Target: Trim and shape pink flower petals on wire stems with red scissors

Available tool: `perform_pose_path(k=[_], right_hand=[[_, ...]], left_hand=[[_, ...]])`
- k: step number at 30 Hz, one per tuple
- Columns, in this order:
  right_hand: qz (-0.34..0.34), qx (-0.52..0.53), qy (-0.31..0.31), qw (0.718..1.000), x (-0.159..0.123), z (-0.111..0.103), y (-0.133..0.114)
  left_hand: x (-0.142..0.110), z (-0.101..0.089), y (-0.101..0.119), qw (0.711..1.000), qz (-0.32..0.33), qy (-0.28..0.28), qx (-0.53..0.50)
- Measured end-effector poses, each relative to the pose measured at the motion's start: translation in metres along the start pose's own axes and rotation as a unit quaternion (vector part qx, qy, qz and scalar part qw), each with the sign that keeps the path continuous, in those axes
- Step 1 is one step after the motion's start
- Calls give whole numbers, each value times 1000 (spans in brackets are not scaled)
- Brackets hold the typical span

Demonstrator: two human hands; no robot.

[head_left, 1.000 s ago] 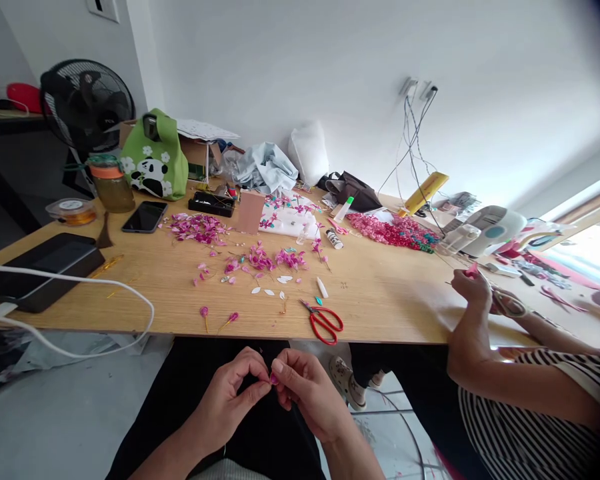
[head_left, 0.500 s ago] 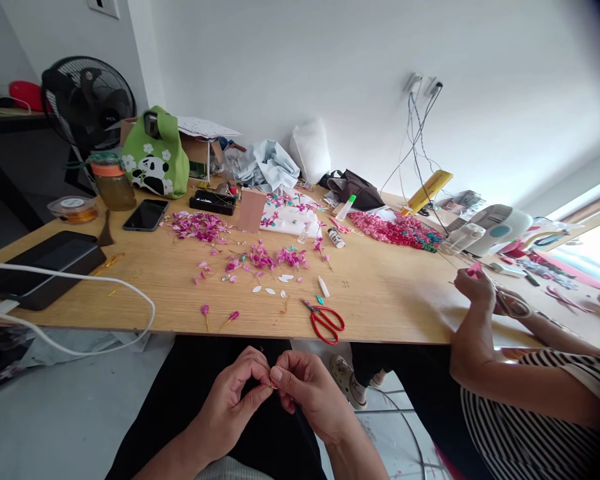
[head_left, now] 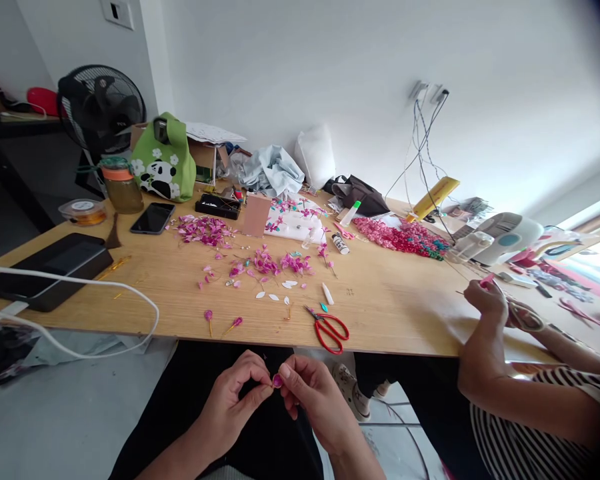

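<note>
Pinching a small pink petal (head_left: pixel 277 381) between their fingertips, the left hand (head_left: pixel 233 397) and right hand (head_left: pixel 314 399) meet at the lower centre of the frame, below the counter (head_left: pixel 390 300) edge. Red scissors (head_left: pixel 330 328) lie on the counter just above, and a co-worker's hand (head_left: pixel 487 298) works at the right.

You sit at a long wooden bench (head_left: pixel 390 307) set against a plain white wall (head_left: pixel 300 73). A black fan (head_left: pixel 100 110) stands at the far left corner, beside a dark shelf (head_left: pixel 10 120). Cables (head_left: pixel 423 143) hang from sockets on the wall. Daylight enters through a window (head_left: pixel 597 257) at right. The floor (head_left: pixel 70 413) is pale grey.
</note>
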State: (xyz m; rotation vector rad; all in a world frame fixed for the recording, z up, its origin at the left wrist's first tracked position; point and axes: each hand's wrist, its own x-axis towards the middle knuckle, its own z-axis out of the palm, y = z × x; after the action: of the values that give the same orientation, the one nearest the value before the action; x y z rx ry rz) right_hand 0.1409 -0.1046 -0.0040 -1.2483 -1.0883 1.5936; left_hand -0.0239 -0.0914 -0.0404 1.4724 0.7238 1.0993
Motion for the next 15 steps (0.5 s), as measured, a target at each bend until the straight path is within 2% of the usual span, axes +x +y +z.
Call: perform_pose_path(k=[8,11,13,15], right_hand=[[3,9,-9,1000,10,3,2],[-39,-55,41,997,18,-4,1],[-103,-172,119,973,26,-12,-1],[-179,-326,184,910,37,-20,-3]], left_hand=[[5,-4,1,1000,-20,1,8],[10,-7,3,999,-30,5,-17],[14,-10,4,998,-40,16,-35],[19,-13,4,997,-54,28,-51]])
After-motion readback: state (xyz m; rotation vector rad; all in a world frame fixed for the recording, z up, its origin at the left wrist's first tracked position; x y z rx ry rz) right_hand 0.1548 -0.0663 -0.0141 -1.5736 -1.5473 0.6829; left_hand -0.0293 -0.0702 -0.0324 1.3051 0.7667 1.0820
